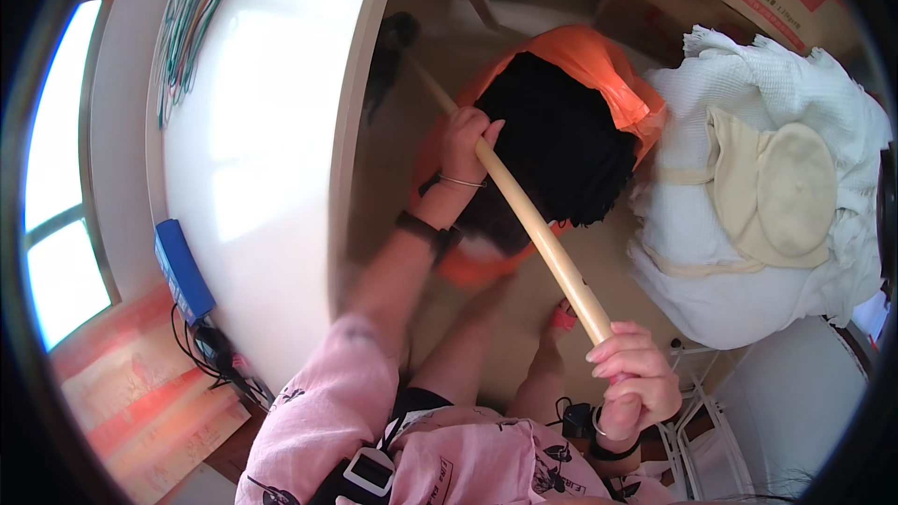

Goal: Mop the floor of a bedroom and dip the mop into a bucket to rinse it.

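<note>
A pale wooden pole (540,224) slants across the middle of the view, away from my body. My left hand (466,144) is wrapped around it partway along. My right hand (638,372) grips its near end by my right side. The far part of the pole runs past the table's edge toward the shaded floor beneath. There it meets a dark, shaggy head (396,42), likely a mop's, too dim to tell exactly. Beside my left hand sits an orange plastic bag (610,63) with folded black fabric (561,133) in it. The pole passes over this bag.
On my left stands a white table (280,119) with bundled cords (203,21) and a blue box (184,270). To the right are a heap of white fabric (701,301), a padded cream cloth piece (796,189) and a white wire rack (691,428). Cardboard boxes (673,3) stand behind.
</note>
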A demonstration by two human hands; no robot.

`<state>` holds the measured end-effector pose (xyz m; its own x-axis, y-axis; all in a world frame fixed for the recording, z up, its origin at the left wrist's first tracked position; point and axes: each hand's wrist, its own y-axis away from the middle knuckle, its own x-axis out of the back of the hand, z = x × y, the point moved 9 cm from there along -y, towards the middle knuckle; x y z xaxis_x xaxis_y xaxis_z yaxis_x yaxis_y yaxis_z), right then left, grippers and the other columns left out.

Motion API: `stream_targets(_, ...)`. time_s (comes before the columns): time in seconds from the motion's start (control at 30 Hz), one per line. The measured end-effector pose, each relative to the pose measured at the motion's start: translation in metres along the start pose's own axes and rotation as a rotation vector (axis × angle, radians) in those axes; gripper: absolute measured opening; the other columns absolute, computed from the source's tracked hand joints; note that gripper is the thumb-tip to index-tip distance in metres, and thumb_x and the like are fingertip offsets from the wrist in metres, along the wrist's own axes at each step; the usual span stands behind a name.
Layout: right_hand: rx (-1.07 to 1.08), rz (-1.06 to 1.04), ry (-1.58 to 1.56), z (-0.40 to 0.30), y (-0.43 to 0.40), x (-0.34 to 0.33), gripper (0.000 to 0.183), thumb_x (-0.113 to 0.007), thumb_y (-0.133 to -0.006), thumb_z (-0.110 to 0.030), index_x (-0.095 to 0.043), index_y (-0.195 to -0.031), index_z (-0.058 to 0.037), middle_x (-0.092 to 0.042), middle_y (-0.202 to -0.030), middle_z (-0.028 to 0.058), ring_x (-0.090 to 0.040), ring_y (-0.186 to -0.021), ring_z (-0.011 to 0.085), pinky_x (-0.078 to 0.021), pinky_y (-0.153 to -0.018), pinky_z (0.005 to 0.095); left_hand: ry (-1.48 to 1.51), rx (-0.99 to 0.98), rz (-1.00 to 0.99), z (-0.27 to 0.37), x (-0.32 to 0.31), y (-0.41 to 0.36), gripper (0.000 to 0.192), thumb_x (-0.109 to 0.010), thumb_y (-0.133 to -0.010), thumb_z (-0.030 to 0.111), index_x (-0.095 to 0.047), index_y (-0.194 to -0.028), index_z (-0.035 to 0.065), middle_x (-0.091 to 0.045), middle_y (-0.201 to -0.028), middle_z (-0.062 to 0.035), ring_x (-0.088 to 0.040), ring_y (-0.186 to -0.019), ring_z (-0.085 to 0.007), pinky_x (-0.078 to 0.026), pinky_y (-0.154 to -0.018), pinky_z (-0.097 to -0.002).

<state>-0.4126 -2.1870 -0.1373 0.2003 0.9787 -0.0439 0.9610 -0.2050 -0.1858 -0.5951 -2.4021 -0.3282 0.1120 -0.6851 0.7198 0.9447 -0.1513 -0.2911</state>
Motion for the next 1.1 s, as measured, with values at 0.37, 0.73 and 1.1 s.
stream_targets(0.37,0.142,-0.096,0.026,0.065,-0.021,-0.060,0.013,-0.061,-0.078,-0.003,-0.051,-0.071,-0.0034,-0.060,-0.079,0.0108,-0.065,-0.080,0.0281,-0.0474,-0.083,0.0456,0.056,-0.030,-0.094,-0.112,-0.050,-0.050,0.020,-0.072,-0.072,0.009,-0.054,-0.070,0.0005,-0.056,-0.087,-0.0152,-0.055,-0.083,-0.0336,-0.045,-0.074,-0.0385)
stream_targets(0.73,0.092,-0.061,0.073,0.040,-0.027,-0.040,0.015,-0.061,-0.075,0.002,-0.048,-0.071,-0.0038,-0.061,-0.081,0.0106,-0.065,-0.079,0.0275,-0.0485,-0.080,0.0448,0.011,-0.080,-0.058,-0.059,-0.047,-0.065,0.017,-0.072,-0.072,0.010,-0.056,-0.070,0.0033,-0.059,-0.082,-0.0118,-0.055,-0.093,-0.0332,-0.044,-0.084,-0.0417)
stream_targets(1.1,0.148,-0.062,0.280,-0.084,0.000,-0.015,0.029,-0.049,-0.093,-0.025,-0.045,-0.070,-0.0071,-0.056,-0.066,0.0052,-0.062,-0.058,0.0209,-0.0465,-0.059,0.0353,0.249,-0.115,-0.121,0.068,-0.022,-0.020,0.022,-0.072,-0.073,0.014,-0.053,-0.074,0.0036,-0.056,-0.082,-0.0110,-0.054,-0.092,-0.0348,-0.044,-0.084,-0.0412)
